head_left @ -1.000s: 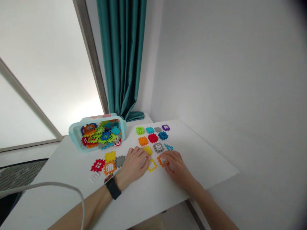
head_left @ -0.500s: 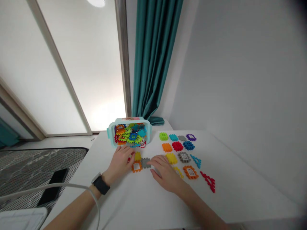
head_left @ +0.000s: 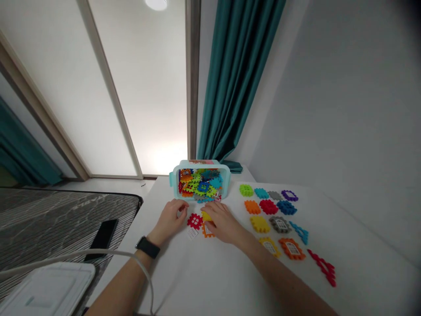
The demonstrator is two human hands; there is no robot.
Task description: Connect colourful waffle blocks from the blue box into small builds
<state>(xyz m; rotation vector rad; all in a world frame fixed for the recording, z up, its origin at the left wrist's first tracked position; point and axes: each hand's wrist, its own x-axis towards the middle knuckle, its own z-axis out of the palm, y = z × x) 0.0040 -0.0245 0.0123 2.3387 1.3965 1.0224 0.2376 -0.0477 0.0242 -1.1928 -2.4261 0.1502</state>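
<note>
My left hand (head_left: 170, 220) rests on the white table with curled fingers, thumb apart from them, and nothing visible between. Just right of it lies a red window-shaped building block (head_left: 195, 221), with a small clear or white square piece (head_left: 192, 233) below. My right hand (head_left: 224, 222) has its fingers closed over a yellow building block (head_left: 205, 216), thumb bent underneath. An orange framed block (head_left: 207, 230) lies below the yellow one, partly covered by that hand. Any grey block beside them is hidden.
Behind my hands a light teal bin (head_left: 226, 180) lies on its side, full of colourful blocks. Several blocks stand in rows at the right, among them a red triangular piece (head_left: 324, 267). A white cable (head_left: 108, 252) crosses my left forearm. A white lid (head_left: 59, 287) is at lower left.
The view has turned left. My right hand has moved left from the grey block onto the yellow one. My left hand has drawn away from the red block, uncovering it.
</note>
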